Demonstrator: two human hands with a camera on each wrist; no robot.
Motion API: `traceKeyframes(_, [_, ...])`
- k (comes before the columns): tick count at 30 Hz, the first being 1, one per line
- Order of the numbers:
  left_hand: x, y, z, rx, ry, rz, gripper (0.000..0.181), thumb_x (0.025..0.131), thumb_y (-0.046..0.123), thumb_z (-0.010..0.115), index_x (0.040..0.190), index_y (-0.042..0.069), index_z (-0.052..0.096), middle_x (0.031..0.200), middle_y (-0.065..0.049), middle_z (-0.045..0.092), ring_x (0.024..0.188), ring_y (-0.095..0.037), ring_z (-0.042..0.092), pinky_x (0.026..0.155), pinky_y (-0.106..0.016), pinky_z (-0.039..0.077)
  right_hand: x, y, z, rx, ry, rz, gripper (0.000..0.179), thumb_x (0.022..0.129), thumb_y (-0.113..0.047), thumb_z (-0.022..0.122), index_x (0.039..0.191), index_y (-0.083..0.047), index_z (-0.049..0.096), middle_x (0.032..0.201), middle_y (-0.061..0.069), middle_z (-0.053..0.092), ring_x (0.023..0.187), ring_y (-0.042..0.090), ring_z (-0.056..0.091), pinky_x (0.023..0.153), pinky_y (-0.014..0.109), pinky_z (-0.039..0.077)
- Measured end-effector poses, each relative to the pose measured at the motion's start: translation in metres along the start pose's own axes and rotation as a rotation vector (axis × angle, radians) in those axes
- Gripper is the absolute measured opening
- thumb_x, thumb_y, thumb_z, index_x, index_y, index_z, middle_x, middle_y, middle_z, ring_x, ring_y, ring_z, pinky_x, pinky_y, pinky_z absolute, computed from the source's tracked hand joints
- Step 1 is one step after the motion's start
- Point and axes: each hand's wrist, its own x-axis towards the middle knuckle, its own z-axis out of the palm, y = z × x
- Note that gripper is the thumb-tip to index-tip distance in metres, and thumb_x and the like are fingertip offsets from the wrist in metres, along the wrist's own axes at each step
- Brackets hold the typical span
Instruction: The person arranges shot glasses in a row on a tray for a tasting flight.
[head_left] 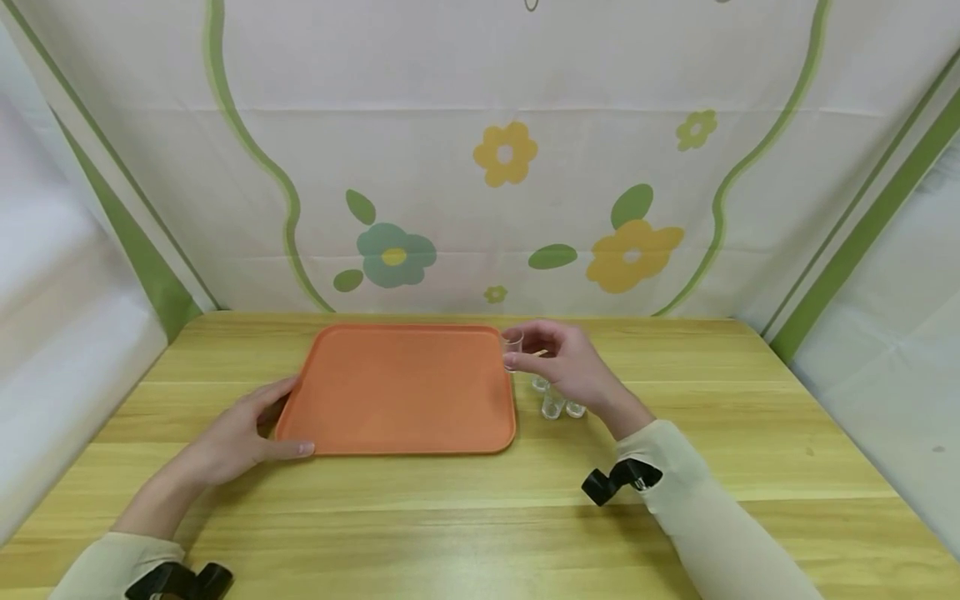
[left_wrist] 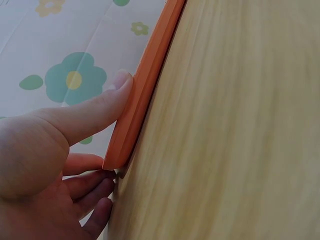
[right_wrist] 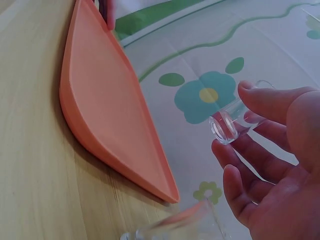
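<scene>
In the head view my right hand (head_left: pixel 573 367) pinches a small clear shot glass (head_left: pixel 512 343) between thumb and fingers. The glass is above the table at the right rim of an orange tray (head_left: pixel 405 387). In the right wrist view the glass (right_wrist: pixel 227 125) is tilted, its thick base pointing left. My left hand (head_left: pixel 232 433) grips the near left corner of the tray. The thumb lies along its near rim and the fingers are at its left side, as the left wrist view of the tray (left_wrist: pixel 135 105) shows. The tray's surface is bare.
Several more shot glasses (head_left: pixel 552 405) stand on the wooden table (head_left: pixel 465 525) right of the tray, partly hidden under my right hand. One glass (right_wrist: pixel 185 225) shows low in the right wrist view. Behind the table hangs a flowered white cloth (head_left: pixel 450 75).
</scene>
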Motion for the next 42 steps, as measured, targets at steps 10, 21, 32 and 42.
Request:
traceKeyframes(10, [0.003,0.000,0.000,-0.026,-0.006,0.024,0.107,0.090,0.032,0.087,0.167,-0.005,0.022,0.167,-0.036,0.031,0.149,-0.058,0.039,0.103,-0.013,0.043,0.006,-0.001,0.012,0.009,-0.043,0.005,0.035,0.096,-0.029,0.082,0.128,-0.017,0.075,0.112,0.005,0.075,0.100,0.027,0.071,0.092,0.049,0.060])
traceKeyframes(21, [0.000,-0.004,-0.003,-0.063,0.002,0.025,0.107,0.089,0.036,0.087,0.168,-0.001,0.024,0.168,-0.033,0.031,0.150,-0.057,0.038,0.093,0.002,0.032,0.015,-0.003,0.027,0.003,-0.072,-0.023,0.035,0.095,-0.030,0.082,0.127,-0.017,0.076,0.108,0.005,0.075,0.096,0.031,0.071,0.087,0.054,0.060])
traceKeyframes(32, [-0.001,-0.007,-0.002,-0.043,-0.004,0.007,0.107,0.090,0.039,0.086,0.168,0.001,0.023,0.169,-0.032,0.031,0.150,-0.056,0.039,0.098,-0.008,0.040,0.019,-0.007,0.041,0.054,-0.100,-0.023,0.035,0.096,-0.027,0.081,0.128,-0.013,0.075,0.110,0.005,0.074,0.098,0.026,0.070,0.088,0.056,0.059])
traceKeyframes(42, [0.002,-0.007,-0.002,-0.017,-0.002,0.001,0.108,0.090,0.040,0.086,0.168,0.000,0.023,0.169,-0.032,0.031,0.149,-0.057,0.040,0.108,-0.038,0.049,0.029,-0.007,0.059,0.085,-0.117,-0.051,0.031,0.095,-0.023,0.082,0.125,-0.016,0.076,0.112,0.006,0.076,0.098,0.025,0.073,0.090,0.055,0.061])
